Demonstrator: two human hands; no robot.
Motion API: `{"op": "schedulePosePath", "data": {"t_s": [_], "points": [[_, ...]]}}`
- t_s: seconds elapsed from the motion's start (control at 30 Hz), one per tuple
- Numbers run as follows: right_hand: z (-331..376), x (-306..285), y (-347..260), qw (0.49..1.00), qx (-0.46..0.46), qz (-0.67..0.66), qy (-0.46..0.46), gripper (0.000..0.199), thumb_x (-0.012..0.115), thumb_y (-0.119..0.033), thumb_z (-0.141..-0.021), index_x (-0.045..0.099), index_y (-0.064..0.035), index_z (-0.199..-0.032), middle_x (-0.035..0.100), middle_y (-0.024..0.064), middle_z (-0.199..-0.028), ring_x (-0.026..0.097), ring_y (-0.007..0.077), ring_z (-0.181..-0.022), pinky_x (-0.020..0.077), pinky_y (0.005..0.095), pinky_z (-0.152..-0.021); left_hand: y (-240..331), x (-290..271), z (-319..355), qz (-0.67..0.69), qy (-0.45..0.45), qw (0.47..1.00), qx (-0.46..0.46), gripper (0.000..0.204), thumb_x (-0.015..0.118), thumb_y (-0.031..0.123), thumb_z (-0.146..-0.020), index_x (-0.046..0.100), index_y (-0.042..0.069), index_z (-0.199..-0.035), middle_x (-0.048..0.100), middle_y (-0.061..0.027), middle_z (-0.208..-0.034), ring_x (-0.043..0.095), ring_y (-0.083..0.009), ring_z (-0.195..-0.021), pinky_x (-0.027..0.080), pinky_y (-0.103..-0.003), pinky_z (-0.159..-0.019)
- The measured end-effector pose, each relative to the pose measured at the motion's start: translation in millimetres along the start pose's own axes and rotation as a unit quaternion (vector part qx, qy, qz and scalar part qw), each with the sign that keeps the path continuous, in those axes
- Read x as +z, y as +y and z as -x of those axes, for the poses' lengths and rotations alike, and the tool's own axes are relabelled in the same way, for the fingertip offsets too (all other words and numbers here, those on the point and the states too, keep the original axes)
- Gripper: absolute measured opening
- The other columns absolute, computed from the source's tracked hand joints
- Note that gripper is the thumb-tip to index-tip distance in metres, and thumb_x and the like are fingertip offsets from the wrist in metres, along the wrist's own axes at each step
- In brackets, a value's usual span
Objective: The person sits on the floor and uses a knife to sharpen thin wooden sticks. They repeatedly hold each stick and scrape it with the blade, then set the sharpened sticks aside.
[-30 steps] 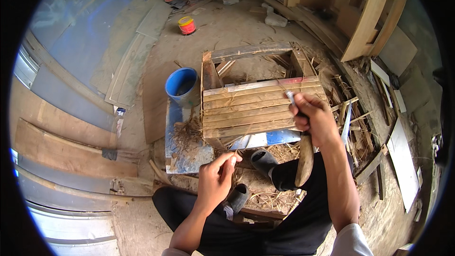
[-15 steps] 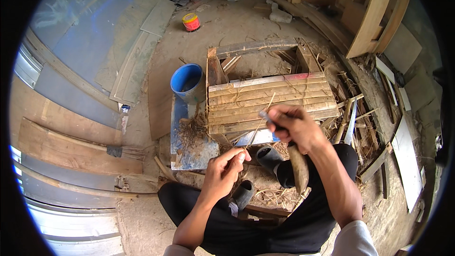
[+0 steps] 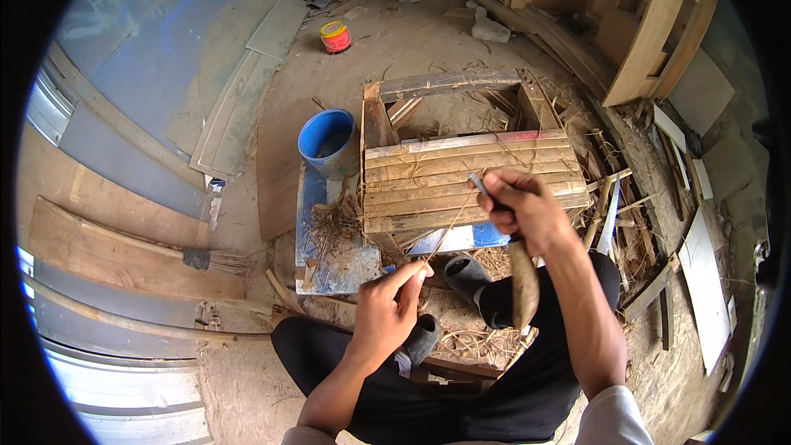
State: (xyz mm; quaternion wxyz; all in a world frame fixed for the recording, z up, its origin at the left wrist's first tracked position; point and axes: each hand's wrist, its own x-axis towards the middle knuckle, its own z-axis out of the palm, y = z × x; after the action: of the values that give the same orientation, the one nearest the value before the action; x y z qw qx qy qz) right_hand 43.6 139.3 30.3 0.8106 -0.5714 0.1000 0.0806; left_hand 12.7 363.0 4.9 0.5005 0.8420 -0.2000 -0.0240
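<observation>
My left hand (image 3: 384,317) pinches the near end of a thin wood-coloured strip (image 3: 447,236) between thumb and fingers, above my lap. The strip slants up and away toward my right hand (image 3: 531,210). That hand is closed round a knife with a long curved wooden handle (image 3: 523,288), whose thick end hangs below the fist. Its short grey blade (image 3: 476,183) points left, close to the strip's far end; whether they touch I cannot tell. Behind the hands stands a low slatted wooden bench (image 3: 461,189) with thin shavings on it.
Left of the bench, a blue bucket (image 3: 326,138) stands by a heap of twig-like scraps (image 3: 334,227). A broom (image 3: 198,259) lies farther left. Wood offcuts (image 3: 630,222) are piled at the right. A red and yellow tub (image 3: 335,38) sits on the far floor. Shavings (image 3: 474,346) lie between my legs.
My right hand has moved a little to the right with the knife, and the blade has slid toward the strip's far end. My left hand stays nearly in place, still pinching the strip.
</observation>
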Motion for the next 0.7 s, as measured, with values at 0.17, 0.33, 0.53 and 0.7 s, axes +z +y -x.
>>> {"op": "schedulePosePath", "data": {"t_s": [0.17, 0.33, 0.53, 0.7], "points": [[10, 2, 7, 0.998, -0.013, 0.059, -0.008, 0.025, 0.053, -0.025, -0.098, 0.06, -0.0044, -0.085, 0.051, -0.0023, -0.067, 0.035, 0.0033, -0.051, 0.0258, 0.0188, -0.044, 3, 2, -1, 0.003, -0.036, 0.998, -0.055, 0.014, 0.055, 0.01, -0.094, 0.065, 0.0, -0.097, 0.065, -0.0041, -0.074, 0.046, -0.005, -0.056, 0.038, -0.022, -0.051], [4, 3, 15, 0.997, 0.033, 0.058, -0.031, 0.018, 0.05, -0.018, -0.098, 0.062, -0.0052, -0.093, 0.06, -0.0008, -0.073, 0.042, 0.0036, -0.053, 0.0346, 0.0184, -0.046, -1, -4, -3, 0.048, -0.029, 0.998, -0.038, 0.015, 0.055, 0.013, -0.095, 0.065, 0.001, -0.092, 0.04, 0.0042, -0.057, 0.033, -0.0018, -0.051, 0.028, -0.021, -0.046], [-2, -54, -24, 0.978, -0.121, -0.039, 0.167, 0.021, 0.05, -0.018, -0.098, 0.057, -0.0038, -0.085, 0.05, -0.0025, -0.07, 0.034, 0.0032, -0.052, 0.0253, 0.0179, -0.044, -4, -7, -1, 0.047, -0.027, 0.998, -0.008, 0.013, 0.057, 0.011, -0.093, 0.065, 0.001, -0.095, 0.054, -0.0049, -0.059, 0.042, -0.0057, -0.051, 0.037, -0.025, -0.049], [15, -11, 5, 0.997, -0.072, -0.021, -0.007, 0.031, 0.052, -0.022, -0.098, 0.055, 0.0016, -0.119, 0.054, -0.0004, -0.073, 0.037, 0.0038, -0.053, 0.0289, 0.018, -0.045, -14, 4, -8, 0.048, 0.047, 0.998, -0.018, 0.013, 0.06, 0.009, -0.092, 0.067, 0.0, -0.098, 0.057, -0.0047, -0.06, 0.044, -0.0062, -0.05, 0.037, -0.024, -0.047]]}}
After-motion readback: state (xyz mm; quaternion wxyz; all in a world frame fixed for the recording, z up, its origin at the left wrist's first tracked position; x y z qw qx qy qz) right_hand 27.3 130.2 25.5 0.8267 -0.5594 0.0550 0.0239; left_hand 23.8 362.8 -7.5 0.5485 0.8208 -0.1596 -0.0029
